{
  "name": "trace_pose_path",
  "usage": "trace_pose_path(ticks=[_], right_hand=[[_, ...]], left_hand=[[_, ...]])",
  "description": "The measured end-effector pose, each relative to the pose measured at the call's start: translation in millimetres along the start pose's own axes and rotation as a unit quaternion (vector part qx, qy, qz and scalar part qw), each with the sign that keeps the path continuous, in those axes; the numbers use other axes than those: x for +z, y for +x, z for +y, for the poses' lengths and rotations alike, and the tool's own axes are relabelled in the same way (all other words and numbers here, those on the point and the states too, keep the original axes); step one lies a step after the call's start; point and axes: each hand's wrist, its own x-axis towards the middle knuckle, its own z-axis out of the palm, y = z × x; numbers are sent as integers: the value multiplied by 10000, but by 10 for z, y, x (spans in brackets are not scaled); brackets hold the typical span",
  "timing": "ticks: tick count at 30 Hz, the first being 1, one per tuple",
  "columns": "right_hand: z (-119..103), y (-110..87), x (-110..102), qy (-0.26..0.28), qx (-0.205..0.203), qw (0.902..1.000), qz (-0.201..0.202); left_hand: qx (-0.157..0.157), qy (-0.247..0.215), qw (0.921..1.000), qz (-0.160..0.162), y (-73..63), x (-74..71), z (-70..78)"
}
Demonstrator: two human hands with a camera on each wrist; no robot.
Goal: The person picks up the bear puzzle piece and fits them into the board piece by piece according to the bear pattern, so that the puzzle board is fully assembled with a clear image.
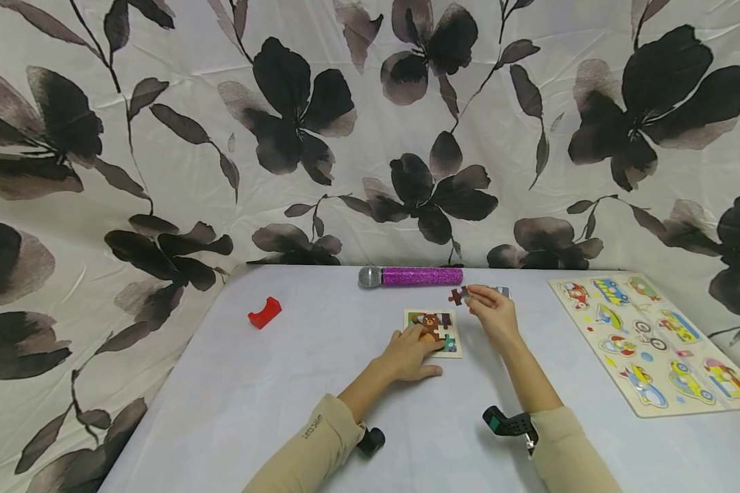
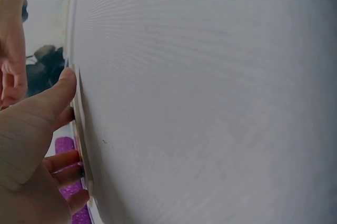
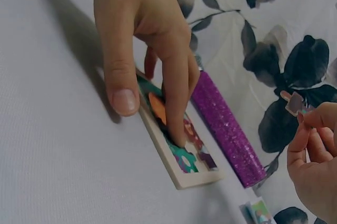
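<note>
A small wooden jigsaw board (image 1: 459,335) with a bear picture lies flat at the middle of the table. My left hand (image 1: 409,355) rests on it, fingertips touching the picture and thumb spread near its lower edge; the right wrist view shows these fingers (image 3: 176,87) extended. Part of the picture is hidden under the hand. Bare wood shows in a gap among the fitted pieces. Right of the board and raised off the table, my right hand (image 1: 493,313) pinches a brown jigsaw piece (image 1: 456,296) between thumb and fingers.
Behind the board lies a purple glitter microphone (image 1: 422,276). A small colourful item (image 3: 259,211) sits partly hidden behind my right hand. To the right is a large vehicle puzzle board (image 1: 601,342), and to the left a red curved block (image 1: 265,313). Floral cloth (image 1: 345,205) hangs behind the table.
</note>
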Motion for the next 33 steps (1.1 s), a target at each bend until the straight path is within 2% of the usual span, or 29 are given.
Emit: trace_pose_path(ticks=[10, 18, 22, 25, 30, 33], right_hand=[[14, -21, 50, 446, -66, 9990, 72], [47, -15, 49, 446, -88, 9990, -30], [95, -15, 30, -177, -201, 9991, -319], [164, -7, 11, -905, -374, 9936, -565], [300, 17, -1, -2314, -855, 9652, -871], [359, 16, 15, -2778, -925, 9518, -915]], left_hand=[[-1, 41, 10000, -29, 7, 27, -12], [39, 26, 10000, 6, 18, 41, -16], [29, -6, 10000, 6, 22, 35, -18], [16, -7, 10000, -13, 18, 18, -16], [10, 25, 10000, -62, 8, -2, -9], [37, 24, 10000, -54, 4, -6, -7]])
